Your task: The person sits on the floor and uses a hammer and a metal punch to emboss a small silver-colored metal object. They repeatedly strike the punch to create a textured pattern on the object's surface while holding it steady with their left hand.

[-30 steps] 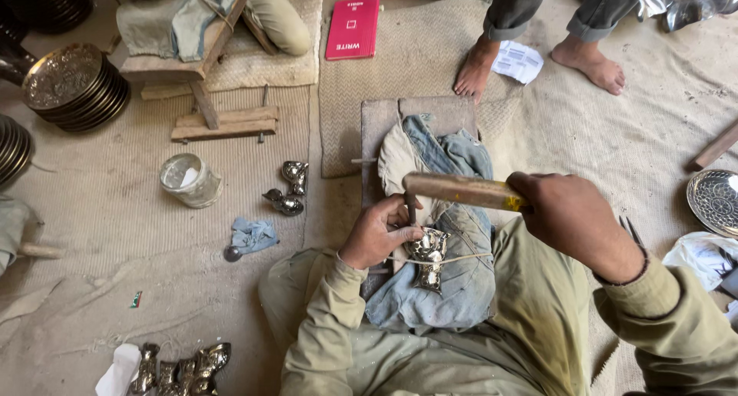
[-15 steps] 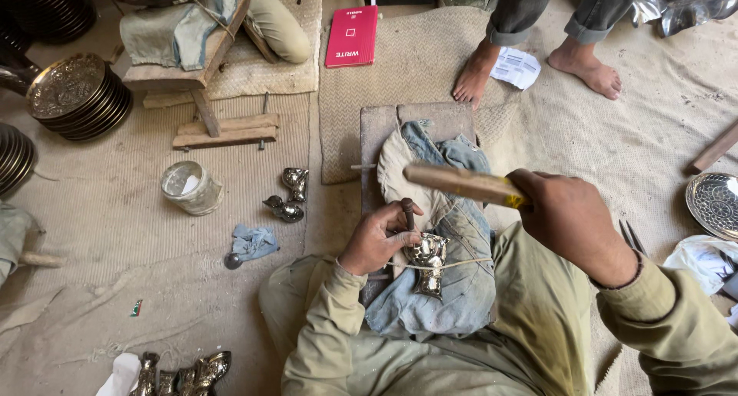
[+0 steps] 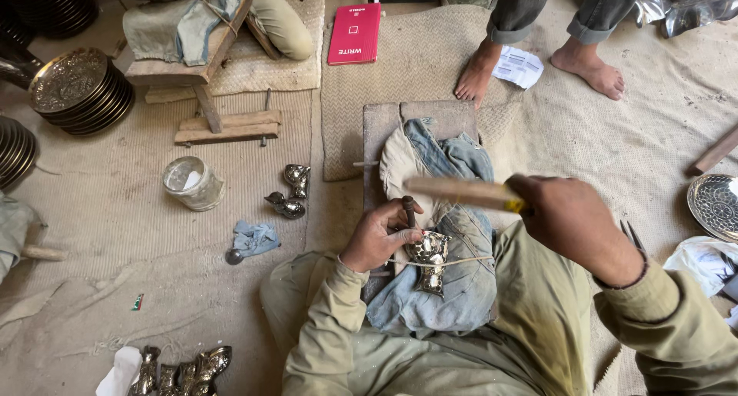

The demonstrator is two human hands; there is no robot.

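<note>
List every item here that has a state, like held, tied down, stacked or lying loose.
Wooden stick: raised, gripped by right hand.
Punch: upright, held by left hand.
Metal piece: tied to cloth pad with cord.
Plates: stacked.
Jar: upright.
Red book: closed, flat.

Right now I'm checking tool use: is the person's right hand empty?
No, the right hand grips a wooden-handled tool raised above the shiny metal piece that the left hand steadies.

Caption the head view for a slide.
Left hand steadies a punch on a shiny metal piece; right hand holds a wooden mallet.
</note>
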